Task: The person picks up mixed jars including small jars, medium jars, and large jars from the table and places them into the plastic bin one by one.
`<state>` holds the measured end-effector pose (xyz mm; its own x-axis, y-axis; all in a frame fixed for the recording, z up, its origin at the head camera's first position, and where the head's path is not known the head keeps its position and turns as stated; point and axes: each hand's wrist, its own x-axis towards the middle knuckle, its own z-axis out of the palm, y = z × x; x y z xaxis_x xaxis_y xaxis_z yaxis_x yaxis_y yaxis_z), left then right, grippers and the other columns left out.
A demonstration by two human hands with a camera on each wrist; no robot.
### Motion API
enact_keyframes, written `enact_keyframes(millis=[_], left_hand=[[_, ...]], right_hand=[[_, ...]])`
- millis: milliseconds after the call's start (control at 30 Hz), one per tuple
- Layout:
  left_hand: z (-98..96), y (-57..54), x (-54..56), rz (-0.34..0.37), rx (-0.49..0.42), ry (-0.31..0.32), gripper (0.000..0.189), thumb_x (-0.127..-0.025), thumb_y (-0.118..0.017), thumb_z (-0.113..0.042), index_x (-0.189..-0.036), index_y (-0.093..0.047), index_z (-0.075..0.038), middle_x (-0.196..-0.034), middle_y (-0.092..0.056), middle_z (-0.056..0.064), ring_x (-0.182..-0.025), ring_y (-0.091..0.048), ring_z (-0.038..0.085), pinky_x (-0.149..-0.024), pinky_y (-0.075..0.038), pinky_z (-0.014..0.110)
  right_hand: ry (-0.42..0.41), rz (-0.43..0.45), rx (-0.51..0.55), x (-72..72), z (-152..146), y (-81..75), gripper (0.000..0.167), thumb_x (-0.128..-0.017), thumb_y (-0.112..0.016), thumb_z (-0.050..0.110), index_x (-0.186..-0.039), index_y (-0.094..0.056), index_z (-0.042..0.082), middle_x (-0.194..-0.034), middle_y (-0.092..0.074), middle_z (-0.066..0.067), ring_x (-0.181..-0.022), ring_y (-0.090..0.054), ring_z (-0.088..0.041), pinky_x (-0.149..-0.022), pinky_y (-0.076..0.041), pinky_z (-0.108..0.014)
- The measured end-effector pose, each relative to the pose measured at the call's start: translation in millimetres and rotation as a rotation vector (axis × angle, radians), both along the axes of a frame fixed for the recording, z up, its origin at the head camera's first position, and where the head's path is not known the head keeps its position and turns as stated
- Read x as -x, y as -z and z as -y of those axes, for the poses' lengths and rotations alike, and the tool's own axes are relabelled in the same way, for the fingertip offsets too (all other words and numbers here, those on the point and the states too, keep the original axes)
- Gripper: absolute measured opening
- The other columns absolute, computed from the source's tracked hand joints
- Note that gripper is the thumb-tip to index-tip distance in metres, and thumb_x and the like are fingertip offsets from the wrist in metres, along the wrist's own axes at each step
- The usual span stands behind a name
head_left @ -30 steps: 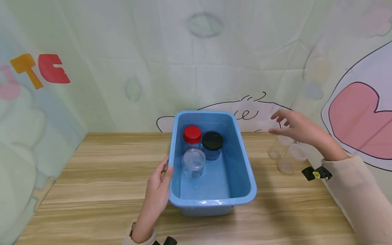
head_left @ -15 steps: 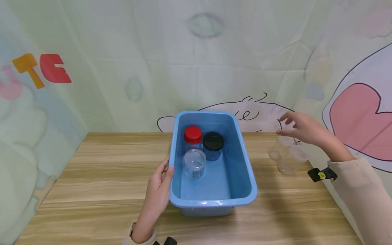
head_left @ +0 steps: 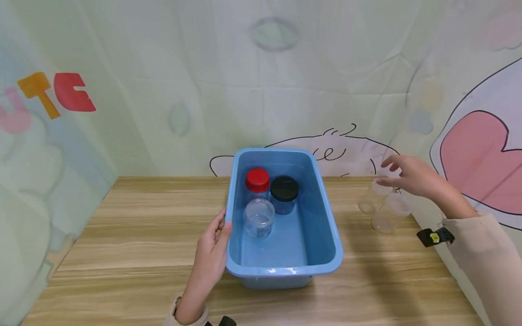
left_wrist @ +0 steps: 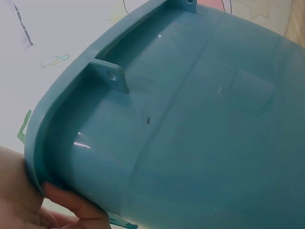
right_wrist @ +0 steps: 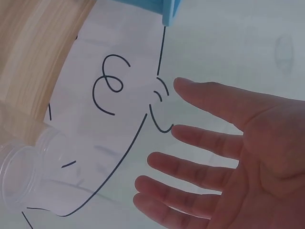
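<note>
A blue plastic bin (head_left: 283,270) stands on the table, and my left hand (head_left: 213,253) grips its left rim, thumb on the edge. In the left wrist view, fingers (left_wrist: 78,207) curl under the bin's lip. Inside the bin are a jar with a red lid (head_left: 257,179), a jar with a black lid (head_left: 284,189) and a clear jar (head_left: 259,219). To the right, my right hand (head_left: 413,178) hovers with spread fingers and nothing in them. Below it stand two clear containers, a rear one (head_left: 370,201) and a front one (head_left: 385,218), with whitish tops.
The wood-grain table (head_left: 163,226) meets a pale printed cloth backdrop (head_left: 183,90) at its back and sides. The right sleeve (head_left: 485,253) crosses the table's right edge.
My right hand has shifted right and slightly down, closer over the clear containers. The left hand and the bin stay where they were.
</note>
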<state>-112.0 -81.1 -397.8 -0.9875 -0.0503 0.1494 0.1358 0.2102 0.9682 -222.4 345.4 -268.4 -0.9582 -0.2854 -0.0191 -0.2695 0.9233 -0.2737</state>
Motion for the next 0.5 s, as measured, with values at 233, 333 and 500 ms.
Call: enact_keyframes(millis=[233, 333, 500], left_hand=[[0.2, 1.0, -0.5, -0.004, 0.000, -0.002, 0.047, -0.108, -0.045, -0.017, -0.149, -0.039, 0.005, -0.103, -0.052, 0.017, -0.067, -0.051, 0.013, -0.060, -0.049, 0.025], [0.0, 0.9, -0.6, -0.009, -0.001, -0.002, 0.047, -0.108, -0.045, -0.017, -0.149, -0.039, 0.005, -0.104, -0.053, 0.017, -0.069, -0.054, 0.014, -0.063, -0.051, 0.025], [-0.4, -0.2, -0.5, -0.009, -0.001, 0.001, 0.048, -0.108, -0.045, -0.018, -0.149, -0.039, 0.004, -0.104, -0.053, 0.017, -0.070, -0.053, 0.015, -0.063, -0.050, 0.025]], right_hand=[[0.032, 0.008, -0.005, 1.7, -9.1, 8.4, 0.054, -0.092, -0.073, 0.028, -0.124, -0.054, -0.012, -0.115, -0.056, -0.037, -0.100, -0.057, -0.046, -0.079, -0.048, -0.058], [0.044, 0.006, -0.010, 2.9, -14.9, 13.5, 0.054, -0.091, -0.075, 0.025, -0.123, -0.054, -0.013, -0.113, -0.057, -0.037, -0.100, -0.056, -0.047, -0.078, -0.048, -0.058], [0.081, 0.023, -0.020, 5.8, -25.9, 21.3, 0.056, -0.088, -0.076, 0.023, -0.123, -0.052, -0.014, -0.110, -0.056, -0.036, -0.096, -0.057, -0.047, -0.075, -0.048, -0.057]])
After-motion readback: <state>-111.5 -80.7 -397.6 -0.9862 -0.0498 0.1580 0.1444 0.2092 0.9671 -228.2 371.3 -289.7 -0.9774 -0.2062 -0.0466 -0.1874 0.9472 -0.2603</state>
